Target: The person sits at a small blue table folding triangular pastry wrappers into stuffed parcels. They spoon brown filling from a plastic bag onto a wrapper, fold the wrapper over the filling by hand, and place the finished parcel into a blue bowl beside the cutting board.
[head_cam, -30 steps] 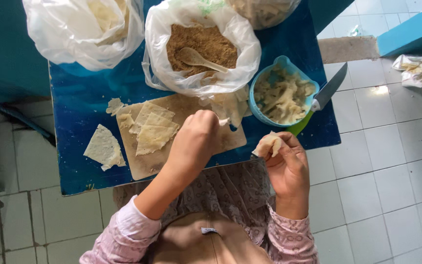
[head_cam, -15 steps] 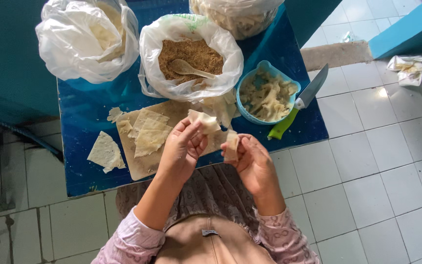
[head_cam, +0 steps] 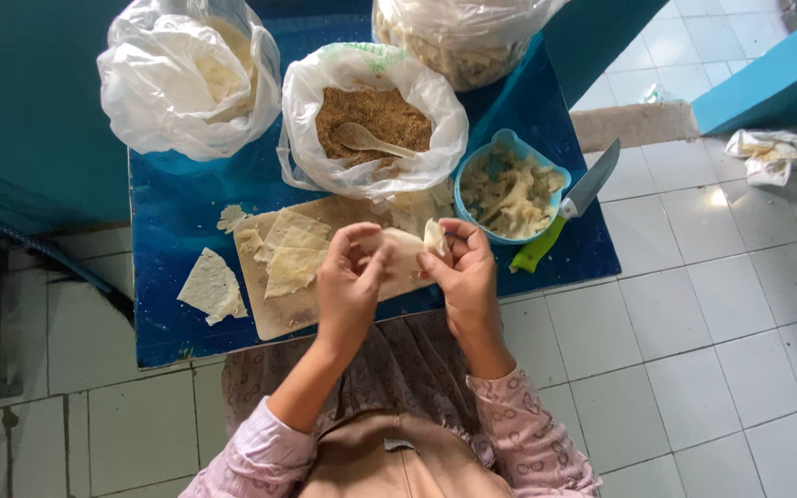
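Note:
Both my hands meet over the front edge of a blue table (head_cam: pixel 186 198). My left hand (head_cam: pixel 348 286) and my right hand (head_cam: pixel 463 272) together pinch one pale dough wrapper (head_cam: pixel 408 251), folded between the fingertips. Just left of them a wooden cutting board (head_cam: pixel 279 318) carries a stack of triangular wrappers (head_cam: pixel 292 254). A clear bag of brown crumbly filling (head_cam: pixel 375 115) with a wooden spoon (head_cam: pixel 371 140) in it stands behind the board. To the right of my hands sits a blue bowl (head_cam: pixel 472 166) filled with folded pieces.
A knife with a green handle (head_cam: pixel 569 207) lies at the table's right edge, blade pointing away. One loose wrapper (head_cam: pixel 212 288) rests left of the board. Two more plastic bags (head_cam: pixel 191 74) (head_cam: pixel 458 37) stand at the back. White floor tiles surround the table; crumpled plastic (head_cam: pixel 772 148) lies at right.
My right hand has come in from the right toward the left hand. The left hand lifted a wrapper off the board, and both now hold it together.

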A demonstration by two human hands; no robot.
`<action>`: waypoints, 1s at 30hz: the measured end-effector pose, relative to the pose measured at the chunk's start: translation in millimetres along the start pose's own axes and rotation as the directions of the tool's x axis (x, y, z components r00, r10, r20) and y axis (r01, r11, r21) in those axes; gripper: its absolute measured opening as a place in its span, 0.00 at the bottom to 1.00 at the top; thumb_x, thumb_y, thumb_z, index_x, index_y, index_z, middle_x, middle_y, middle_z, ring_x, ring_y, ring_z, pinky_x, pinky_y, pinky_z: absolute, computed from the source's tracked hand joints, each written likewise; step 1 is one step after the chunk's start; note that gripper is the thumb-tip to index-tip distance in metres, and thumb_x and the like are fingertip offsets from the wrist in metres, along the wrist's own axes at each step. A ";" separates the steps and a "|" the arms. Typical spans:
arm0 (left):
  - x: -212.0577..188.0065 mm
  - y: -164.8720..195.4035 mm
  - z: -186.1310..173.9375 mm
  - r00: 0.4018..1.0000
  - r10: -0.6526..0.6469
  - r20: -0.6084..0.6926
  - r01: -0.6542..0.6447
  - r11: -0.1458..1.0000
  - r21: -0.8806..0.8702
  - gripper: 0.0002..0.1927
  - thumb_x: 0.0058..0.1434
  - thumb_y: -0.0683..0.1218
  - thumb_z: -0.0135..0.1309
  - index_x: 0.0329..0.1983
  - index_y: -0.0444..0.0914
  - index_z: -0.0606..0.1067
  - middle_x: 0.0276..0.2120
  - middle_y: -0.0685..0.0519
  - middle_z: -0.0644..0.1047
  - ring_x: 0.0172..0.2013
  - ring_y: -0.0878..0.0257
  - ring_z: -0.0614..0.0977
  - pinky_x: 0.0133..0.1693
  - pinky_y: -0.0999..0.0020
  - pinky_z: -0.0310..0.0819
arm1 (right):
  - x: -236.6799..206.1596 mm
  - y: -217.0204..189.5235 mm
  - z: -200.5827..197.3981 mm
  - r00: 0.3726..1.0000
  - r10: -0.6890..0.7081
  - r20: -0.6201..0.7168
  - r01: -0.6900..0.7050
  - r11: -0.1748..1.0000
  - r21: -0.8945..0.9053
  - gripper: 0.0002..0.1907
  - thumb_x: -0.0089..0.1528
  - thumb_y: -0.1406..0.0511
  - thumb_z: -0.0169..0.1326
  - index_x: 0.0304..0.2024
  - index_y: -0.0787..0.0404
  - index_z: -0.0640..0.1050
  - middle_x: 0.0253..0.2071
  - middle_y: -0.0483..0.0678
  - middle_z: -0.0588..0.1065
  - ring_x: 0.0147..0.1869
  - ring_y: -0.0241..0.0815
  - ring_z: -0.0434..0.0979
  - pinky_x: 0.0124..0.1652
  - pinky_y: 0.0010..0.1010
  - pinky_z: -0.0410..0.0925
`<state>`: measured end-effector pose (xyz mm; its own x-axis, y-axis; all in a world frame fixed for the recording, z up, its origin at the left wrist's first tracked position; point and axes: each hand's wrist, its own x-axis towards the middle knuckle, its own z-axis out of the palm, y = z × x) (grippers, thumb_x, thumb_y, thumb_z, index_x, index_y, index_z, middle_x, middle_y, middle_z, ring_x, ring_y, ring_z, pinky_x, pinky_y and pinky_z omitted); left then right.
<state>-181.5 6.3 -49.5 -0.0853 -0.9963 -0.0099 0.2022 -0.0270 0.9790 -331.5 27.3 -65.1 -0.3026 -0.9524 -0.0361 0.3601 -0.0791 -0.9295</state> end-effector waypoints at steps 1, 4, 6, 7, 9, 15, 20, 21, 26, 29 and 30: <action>3.8 5.7 -5.8 0.996 0.088 0.000 -0.087 0.985 0.151 0.11 0.68 0.40 0.56 0.52 0.35 0.74 0.43 0.50 0.82 0.41 0.65 0.85 0.41 0.70 0.82 | 4.8 -2.4 3.2 0.998 -0.053 0.020 0.054 0.998 -0.038 0.26 0.60 0.79 0.58 0.60 0.68 0.67 0.45 0.50 0.78 0.45 0.37 0.79 0.44 0.27 0.74; 7.0 17.4 -15.0 0.991 0.131 0.004 -0.118 0.879 0.461 0.12 0.66 0.40 0.58 0.53 0.36 0.75 0.42 0.49 0.83 0.38 0.62 0.86 0.40 0.68 0.81 | 9.3 -8.4 10.5 0.989 -0.131 0.066 0.142 0.965 -0.219 0.26 0.61 0.78 0.57 0.60 0.66 0.67 0.45 0.48 0.78 0.48 0.35 0.80 0.46 0.24 0.74; 9.0 21.7 -18.9 0.985 0.167 0.044 -0.159 0.776 0.610 0.14 0.63 0.40 0.58 0.52 0.36 0.75 0.41 0.47 0.81 0.37 0.57 0.85 0.39 0.63 0.80 | 12.3 -7.6 15.0 0.989 -0.128 0.072 0.147 0.897 -0.416 0.27 0.60 0.77 0.58 0.61 0.64 0.66 0.42 0.47 0.78 0.45 0.33 0.80 0.43 0.23 0.74; 9.4 22.6 -20.1 0.973 0.210 0.091 -0.216 0.705 0.675 0.14 0.62 0.39 0.58 0.51 0.36 0.75 0.42 0.45 0.80 0.39 0.52 0.84 0.40 0.60 0.79 | 13.8 -6.0 16.1 0.992 -0.099 0.075 0.124 0.837 -0.533 0.28 0.59 0.77 0.60 0.60 0.64 0.67 0.41 0.47 0.78 0.44 0.34 0.80 0.42 0.24 0.73; 7.3 23.0 -21.8 0.966 0.221 0.131 -0.243 0.620 0.746 0.14 0.60 0.38 0.58 0.50 0.35 0.74 0.44 0.43 0.78 0.40 0.45 0.82 0.40 0.55 0.77 | 15.6 -1.7 14.9 0.997 -0.035 0.062 0.069 0.670 -0.739 0.31 0.55 0.76 0.65 0.59 0.63 0.70 0.40 0.48 0.77 0.40 0.35 0.79 0.39 0.25 0.73; 7.2 24.3 -29.5 0.977 0.166 0.133 -0.208 0.609 0.766 0.10 0.60 0.39 0.57 0.46 0.37 0.75 0.49 0.44 0.74 0.39 0.43 0.82 0.38 0.53 0.77 | 12.9 -3.5 -5.3 0.997 -0.070 0.019 0.073 0.962 -0.264 0.22 0.65 0.75 0.55 0.62 0.65 0.68 0.44 0.50 0.80 0.45 0.33 0.79 0.46 0.22 0.71; -8.3 27.6 -35.7 0.947 0.300 0.111 -0.284 0.627 0.725 0.08 0.67 0.38 0.54 0.49 0.35 0.74 0.47 0.43 0.74 0.37 0.46 0.83 0.37 0.56 0.77 | -5.6 -11.6 4.5 0.952 -0.298 0.065 0.290 0.817 -0.499 0.21 0.66 0.74 0.55 0.61 0.65 0.69 0.44 0.49 0.79 0.46 0.36 0.79 0.49 0.26 0.73; -12.0 27.3 -36.1 0.942 0.313 0.119 -0.297 0.617 0.729 0.08 0.67 0.38 0.54 0.49 0.36 0.75 0.47 0.44 0.75 0.38 0.47 0.83 0.38 0.56 0.77 | -6.8 -12.8 7.6 0.937 -0.337 0.090 0.322 0.733 -0.599 0.20 0.66 0.73 0.56 0.60 0.66 0.70 0.44 0.48 0.79 0.46 0.37 0.79 0.49 0.27 0.72; -17.1 18.5 -32.4 0.863 0.407 0.299 -0.461 0.394 0.795 0.12 0.65 0.40 0.55 0.51 0.38 0.77 0.51 0.50 0.78 0.51 0.51 0.82 0.51 0.60 0.77 | 5.8 -10.1 15.6 0.849 -0.457 0.265 0.389 0.201 -0.899 0.14 0.58 0.68 0.64 0.43 0.66 0.75 0.40 0.54 0.73 0.46 0.55 0.74 0.45 0.41 0.68; -18.0 9.1 -26.8 0.806 0.395 0.440 -0.552 0.235 0.800 0.19 0.64 0.42 0.55 0.58 0.35 0.75 0.59 0.47 0.75 0.62 0.52 0.75 0.62 0.58 0.69 | 10.4 -4.6 12.7 0.894 -0.383 0.231 0.354 0.292 -0.888 0.08 0.60 0.69 0.63 0.36 0.65 0.76 0.38 0.53 0.73 0.44 0.53 0.75 0.44 0.40 0.69; -20.1 6.2 -25.5 0.807 0.376 0.455 -0.553 0.211 0.806 0.21 0.63 0.45 0.55 0.60 0.35 0.74 0.60 0.46 0.74 0.62 0.52 0.74 0.62 0.57 0.66 | 10.7 -3.3 11.0 0.910 -0.355 0.215 0.340 0.340 -0.877 0.07 0.62 0.69 0.63 0.35 0.64 0.76 0.38 0.53 0.73 0.43 0.51 0.75 0.43 0.39 0.69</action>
<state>-153.7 24.1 -48.4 -0.4369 -0.7773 0.4528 -0.6967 0.6108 0.3763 -326.2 14.2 -58.3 -0.2133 -0.9018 0.3757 -0.7539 -0.0927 -0.6504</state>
